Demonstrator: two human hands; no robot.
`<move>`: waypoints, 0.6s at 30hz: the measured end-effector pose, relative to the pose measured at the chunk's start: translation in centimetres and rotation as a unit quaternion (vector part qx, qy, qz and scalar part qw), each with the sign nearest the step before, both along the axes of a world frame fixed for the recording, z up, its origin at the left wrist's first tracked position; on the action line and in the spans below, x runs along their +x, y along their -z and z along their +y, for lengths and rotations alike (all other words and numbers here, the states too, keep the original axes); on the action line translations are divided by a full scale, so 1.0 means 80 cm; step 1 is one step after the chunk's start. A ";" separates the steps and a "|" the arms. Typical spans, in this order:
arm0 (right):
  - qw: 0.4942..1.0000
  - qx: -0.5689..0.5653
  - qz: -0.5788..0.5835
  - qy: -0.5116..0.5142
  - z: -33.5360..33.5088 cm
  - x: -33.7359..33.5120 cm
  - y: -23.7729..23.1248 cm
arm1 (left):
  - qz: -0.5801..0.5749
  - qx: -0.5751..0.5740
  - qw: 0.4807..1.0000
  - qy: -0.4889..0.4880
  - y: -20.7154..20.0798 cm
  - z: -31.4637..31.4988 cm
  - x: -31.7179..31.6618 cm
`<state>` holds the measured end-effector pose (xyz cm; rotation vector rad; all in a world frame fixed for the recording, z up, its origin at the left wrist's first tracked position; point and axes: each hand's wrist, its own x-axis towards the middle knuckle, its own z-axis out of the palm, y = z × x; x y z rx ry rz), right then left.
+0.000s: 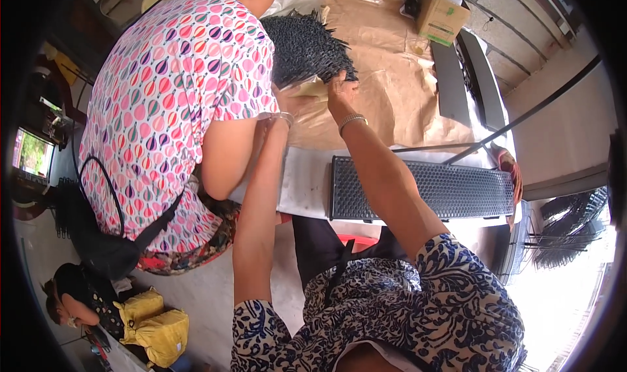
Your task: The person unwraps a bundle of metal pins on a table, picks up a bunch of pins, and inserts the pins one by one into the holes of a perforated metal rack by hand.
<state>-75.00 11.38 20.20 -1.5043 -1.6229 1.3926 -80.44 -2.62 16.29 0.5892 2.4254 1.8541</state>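
Note:
A dense heap of thin black strips [300, 48] lies on brown paper [385, 84] spread over the table. My right hand [341, 92], with a bracelet at its wrist, is at the heap's near right edge. Its fingers are bent against the strip ends. My left hand [279, 103] reaches to the near left side of the heap, past the arm of a person in a patterned shirt [176, 91]. That person's arm and sleeve hide most of its fingers, so I cannot see what it touches.
A black perforated panel [424, 188] runs along the table's near edge. Dark flat panels [450, 78] and a cardboard box [444, 18] are at the far right. A black rod [522, 118] slants across the right. Another person [81, 300] sits beside yellow sacks [157, 326] at lower left.

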 end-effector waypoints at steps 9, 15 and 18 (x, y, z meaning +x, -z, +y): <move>0.975 0.050 0.090 -0.197 0.129 -0.074 0.069 | -0.082 0.368 0.900 0.217 0.018 0.093 -0.032; 0.973 -0.024 0.053 -0.225 0.076 -0.082 0.039 | 0.047 0.417 0.900 0.115 0.036 0.123 -0.034; 0.947 0.159 0.080 -0.267 0.238 -0.034 0.044 | 0.057 0.317 0.931 0.170 -0.055 0.225 0.030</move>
